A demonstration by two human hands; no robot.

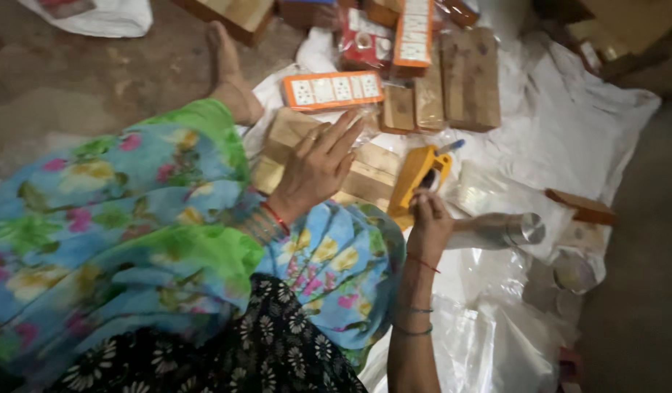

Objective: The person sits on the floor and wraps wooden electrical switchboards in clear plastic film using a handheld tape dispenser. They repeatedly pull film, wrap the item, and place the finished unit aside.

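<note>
Left hand: being spread flat on a wooden board, apparently steadying it. Right hand: being closed around the yellow tape dispenser, at three o'clock of the board. Orange switch plate: being kept at twelve o'clock, on white sheeting.

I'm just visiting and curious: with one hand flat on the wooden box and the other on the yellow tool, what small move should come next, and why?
Probably bring the yellow tool across to the wooden box. The left hand already presses the box flat, and the right hand grips the tool just beside it.
</note>
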